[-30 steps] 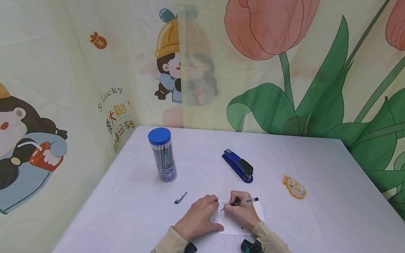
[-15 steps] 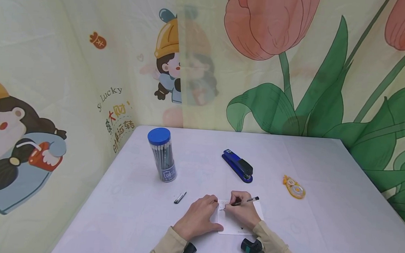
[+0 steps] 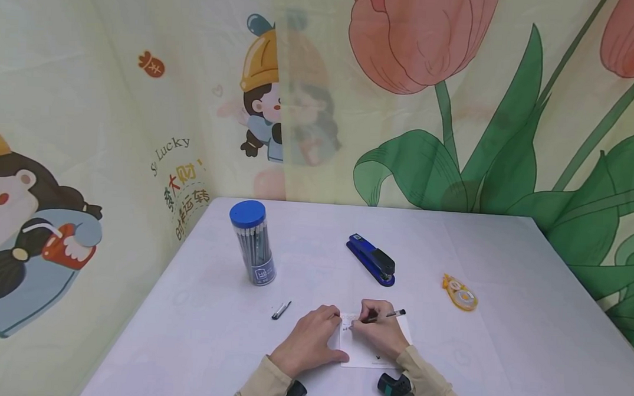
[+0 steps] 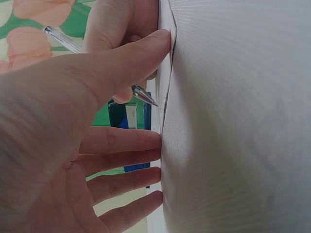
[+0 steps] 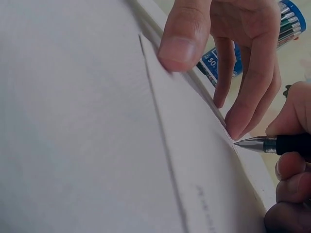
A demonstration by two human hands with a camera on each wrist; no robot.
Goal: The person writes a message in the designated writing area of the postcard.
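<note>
A small white sheet of paper lies at the front of the table, with faint marks near its upper left. My right hand pinches a black-gripped pen between thumb and fingers, over the sheet. In the right wrist view the metal tip of that pen points down at the paper's surface. My left hand lies along the sheet's left side, thumb on the lower edge and fingers extended. The left wrist view shows its fingers spread, fingertips against the surface.
Left of the hands lies a small clear-and-black pen cap. Behind it stands a blue-lidded tub of pencils. A blue stapler sits beyond the paper, and a yellow correction tape rests to the right.
The head view has shifted very slightly. Both hands, the pen and the paper keep nearly the same places, with the pen tip staying near the sheet's upper left.
</note>
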